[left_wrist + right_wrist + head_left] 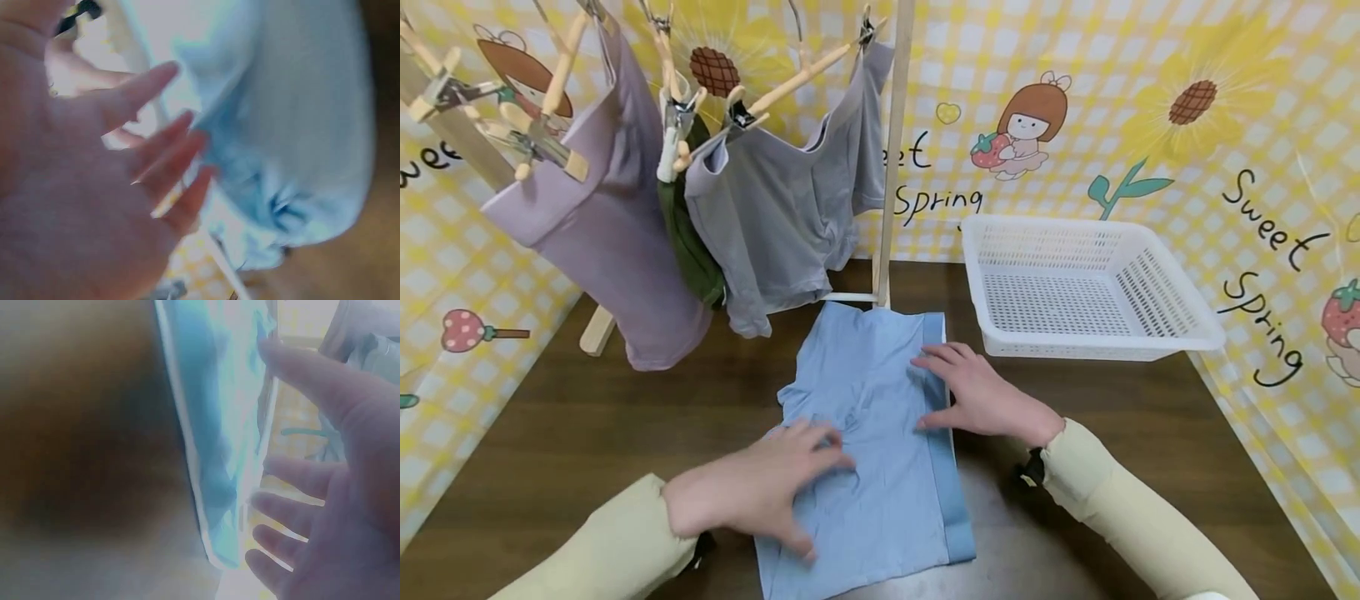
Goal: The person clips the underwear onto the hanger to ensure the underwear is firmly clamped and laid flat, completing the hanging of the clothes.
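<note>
A pair of light blue shorts (880, 467) lies flat on the dark wooden table, its darker waistband (946, 483) along the right side. Over the lower left part of the cloth is my left hand (767, 483), fingers spread and loosely bent; the left wrist view shows nothing in its palm. My right hand (977, 387) is at the waistband's upper part, thumb and fingers apart, with no cloth pinched. In the right wrist view the blue cloth (212, 425) runs beside those spread fingers. Whether the fingertips touch the fabric I cannot tell.
A white plastic basket (1090, 292) stands at the back right. On the left, mauve pants (625, 225), a dark green garment (688, 242) and grey shorts (782, 208) hang from wooden clip hangers (805, 79). A wooden rack post (895, 150) rises behind the blue shorts.
</note>
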### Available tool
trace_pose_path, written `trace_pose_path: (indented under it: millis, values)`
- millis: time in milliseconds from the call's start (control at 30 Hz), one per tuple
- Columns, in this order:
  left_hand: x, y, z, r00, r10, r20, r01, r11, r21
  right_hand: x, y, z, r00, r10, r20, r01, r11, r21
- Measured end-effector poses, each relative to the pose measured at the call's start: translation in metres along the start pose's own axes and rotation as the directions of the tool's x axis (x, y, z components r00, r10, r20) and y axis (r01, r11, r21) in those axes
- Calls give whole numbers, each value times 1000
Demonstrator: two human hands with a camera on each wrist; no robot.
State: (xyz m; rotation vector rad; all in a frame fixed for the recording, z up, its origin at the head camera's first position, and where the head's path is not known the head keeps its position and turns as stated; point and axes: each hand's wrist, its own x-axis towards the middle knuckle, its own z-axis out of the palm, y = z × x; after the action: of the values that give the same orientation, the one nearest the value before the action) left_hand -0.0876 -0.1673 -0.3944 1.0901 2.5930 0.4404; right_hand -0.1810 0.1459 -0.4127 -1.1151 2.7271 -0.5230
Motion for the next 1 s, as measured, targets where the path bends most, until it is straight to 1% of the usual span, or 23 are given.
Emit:
trace_pose_path:
  millis: [67, 100, 133, 167, 233, 300, 367, 433, 567, 667, 767, 867, 933, 1000]
  values:
    - [13, -6, -12, 996, -23, -89, 21, 1000, -19, 8, 4, -2, 1000, 10, -2, -10, 1000, 2]
    - [22, -11, -17, 992, -40, -123, 37, 999, -24, 13, 6, -3, 1000, 20, 9, -20, 1000, 9]
    - [31, -19, -22, 987, -59, -146, 57, 998, -19, 18, 9, -2, 999, 33, 23, -33, 999, 13]
    - [40, -27, -24, 985, -73, -154, 73, 997, -7, 23, 11, -2, 998, 49, 43, -50, 999, 21]
    - [58, -45, -25, 987, -100, -127, 102, 995, 11, 32, 16, 2, 993, 89, 83, -92, 995, 34]
    - [71, -62, -19, 989, -128, -74, 130, 991, 23, 39, 21, 6, 985, 125, 121, -130, 991, 40]
    - [80, -76, -14, 985, -170, -41, 171, 984, 40, 44, 24, 8, 977, 153, 150, -161, 986, 40]
    - [84, -86, -12, 975, -220, -19, 220, 975, 42, 48, 29, 9, 970, 176, 167, -185, 982, 37]
    - [87, -95, -15, 958, -287, -19, 288, 957, 24, 54, 34, 7, 965, 199, 173, -207, 978, 30]
    - [88, -92, -17, 956, -291, -48, 291, 957, -7, 52, 33, 5, 969, 191, 157, -199, 979, 36]
    - [85, -86, -17, 951, -292, -99, 292, 956, -12, 45, 26, 4, 979, 153, 136, -160, 986, 42]
    - [74, -73, -15, 949, -276, -152, 278, 961, -5, 31, 15, 2, 983, 106, 153, -112, 993, 30]
    - [63, -63, -11, 953, -261, -154, 267, 964, 17, 21, 10, 2, 981, 78, 177, -83, 996, 18]
    - [51, -53, -7, 959, -253, -130, 260, 965, 33, 11, 8, 3, 977, 69, 201, -72, 997, 11]
